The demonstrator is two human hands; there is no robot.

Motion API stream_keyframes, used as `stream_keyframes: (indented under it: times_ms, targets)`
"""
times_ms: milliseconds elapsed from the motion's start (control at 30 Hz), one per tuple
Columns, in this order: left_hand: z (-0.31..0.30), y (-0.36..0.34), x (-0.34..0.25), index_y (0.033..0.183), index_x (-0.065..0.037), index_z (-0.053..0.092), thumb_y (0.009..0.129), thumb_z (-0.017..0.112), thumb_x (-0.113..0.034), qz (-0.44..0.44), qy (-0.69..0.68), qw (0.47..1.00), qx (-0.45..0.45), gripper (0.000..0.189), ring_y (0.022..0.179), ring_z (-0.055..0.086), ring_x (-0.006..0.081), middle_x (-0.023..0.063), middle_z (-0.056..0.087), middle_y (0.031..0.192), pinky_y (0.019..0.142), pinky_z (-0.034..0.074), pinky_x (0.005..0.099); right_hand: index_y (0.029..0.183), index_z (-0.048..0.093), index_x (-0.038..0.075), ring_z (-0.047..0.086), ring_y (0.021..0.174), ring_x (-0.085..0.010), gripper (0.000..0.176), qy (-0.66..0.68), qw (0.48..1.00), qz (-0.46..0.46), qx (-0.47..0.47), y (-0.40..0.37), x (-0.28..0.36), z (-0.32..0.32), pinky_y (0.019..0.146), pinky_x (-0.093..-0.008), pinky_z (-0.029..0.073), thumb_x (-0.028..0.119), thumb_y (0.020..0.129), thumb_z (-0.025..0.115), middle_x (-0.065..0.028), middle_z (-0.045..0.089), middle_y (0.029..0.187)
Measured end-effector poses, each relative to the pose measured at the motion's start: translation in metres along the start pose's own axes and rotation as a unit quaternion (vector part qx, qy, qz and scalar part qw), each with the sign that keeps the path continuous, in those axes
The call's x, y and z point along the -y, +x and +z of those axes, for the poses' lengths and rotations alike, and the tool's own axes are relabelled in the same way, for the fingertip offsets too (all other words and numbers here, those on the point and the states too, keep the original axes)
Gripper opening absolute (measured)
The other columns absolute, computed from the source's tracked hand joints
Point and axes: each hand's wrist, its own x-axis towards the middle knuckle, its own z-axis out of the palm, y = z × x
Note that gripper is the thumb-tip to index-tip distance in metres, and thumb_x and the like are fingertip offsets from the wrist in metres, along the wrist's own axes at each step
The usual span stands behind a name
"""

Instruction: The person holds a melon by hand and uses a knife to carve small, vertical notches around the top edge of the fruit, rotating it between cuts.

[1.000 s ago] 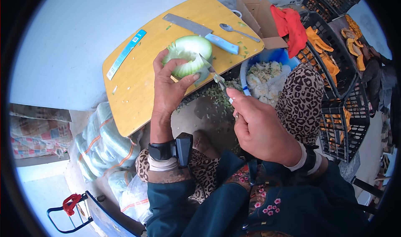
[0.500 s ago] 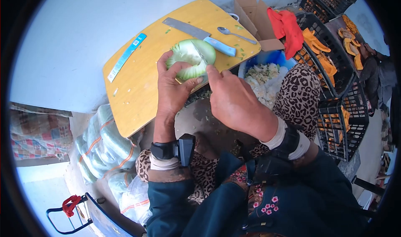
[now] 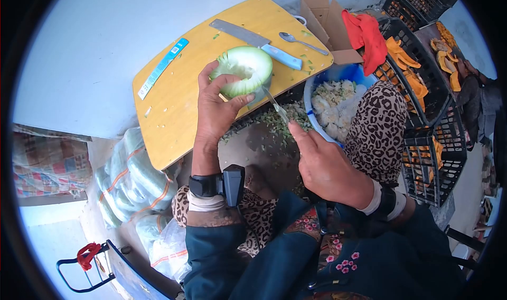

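Observation:
My left hand (image 3: 214, 107) grips a pale green, hollowed piece of winter melon (image 3: 254, 62) at the near edge of the yellow table. Cuts run around its rim on the side by my fingers. My right hand (image 3: 332, 168) is closed round the handle of a small knife (image 3: 274, 104), its blade pointing up and left toward the melon's lower right side. Beyond the melon lie a large kitchen knife (image 3: 282, 56) with a blue handle and a metal spoon (image 3: 302, 43). A blue-and-white packaging strip (image 3: 162, 69) rests farther left.
The yellow table (image 3: 179, 110) has scattered scraps on it. A blue-and-white basin (image 3: 310, 107) of pale pulp stands by my knee, with green peelings on the floor. At right are black crates (image 3: 441, 123) with orange squash pieces, a red cloth (image 3: 364, 38) and a cardboard box (image 3: 322, 20).
My right hand has drawn down and right, bringing the small knife from inside the melon's rim to outside its lower right side. My left hand still holds the melon.

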Motion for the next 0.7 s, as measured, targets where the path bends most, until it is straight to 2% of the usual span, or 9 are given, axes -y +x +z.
stream_keyframes:
  times_ms: [167,333,433,533,667,700]
  targets:
    - [-0.001,-0.002,-0.003,0.098,-0.008,0.071,0.061,0.090,-0.003,0.018,-0.009,1.000,0.024,0.042,0.133,0.045,0.0298,0.0128,0.035,0.147,0.108,0.043,0.0406,0.139,0.043,-0.008,0.062,0.081,-0.0387,0.060,0.045,0.999,-0.011,-0.017,-0.003,0.000,-0.010,0.072,-0.0426,0.052,-0.009,0.080,0.054,-0.0225,0.059,0.098]
    - [-0.002,-0.003,-0.008,0.099,-0.009,0.071,0.061,0.089,-0.001,0.031,0.000,0.999,0.039,0.043,0.134,0.043,0.0301,0.0113,0.034,0.148,0.110,0.042,0.0411,0.137,0.045,-0.009,0.062,0.080,-0.0366,0.058,0.046,0.998,-0.030,-0.022,-0.003,0.005,-0.019,0.072,-0.0410,0.052,-0.010,0.080,0.054,-0.0218,0.059,0.095]
    - [-0.003,-0.003,-0.007,0.102,-0.010,0.071,0.067,0.087,-0.001,0.062,0.030,0.996,0.050,0.039,0.134,0.045,0.0257,0.0089,0.031,0.151,0.110,0.042,0.0401,0.136,0.045,-0.010,0.062,0.081,-0.0372,0.056,0.038,0.999,-0.030,-0.014,-0.005,0.008,-0.025,0.073,-0.0411,0.052,-0.011,0.080,0.054,-0.0228,0.060,0.096]
    - [-0.003,-0.001,-0.011,0.100,-0.010,0.071,0.062,0.089,-0.001,0.063,0.022,0.996,0.053,0.043,0.135,0.043,0.0308,0.0115,0.034,0.149,0.111,0.041,0.0410,0.134,0.046,-0.012,0.063,0.080,-0.0362,0.054,0.038,0.999,-0.026,0.002,-0.006,0.013,-0.035,0.073,-0.0401,0.052,-0.011,0.081,0.053,-0.0237,0.061,0.097]
    - [-0.006,0.001,0.001,0.101,-0.009,0.071,0.064,0.088,-0.001,0.008,-0.058,0.998,0.038,0.041,0.134,0.043,0.0297,0.0112,0.035,0.148,0.109,0.042,0.0407,0.132,0.049,-0.011,0.065,0.080,-0.0325,0.050,0.064,0.998,-0.022,0.017,-0.013,0.018,-0.046,0.073,-0.0376,0.053,-0.012,0.082,0.052,-0.0230,0.062,0.098]
    - [-0.009,0.002,0.003,0.101,-0.009,0.070,0.065,0.088,-0.002,-0.013,-0.097,0.995,0.036,0.041,0.134,0.044,0.0293,0.0111,0.035,0.148,0.109,0.042,0.0406,0.132,0.050,-0.011,0.066,0.080,-0.0313,0.049,0.075,0.997,-0.027,-0.009,-0.011,0.017,-0.045,0.073,-0.0367,0.053,-0.012,0.083,0.052,-0.0226,0.063,0.098]
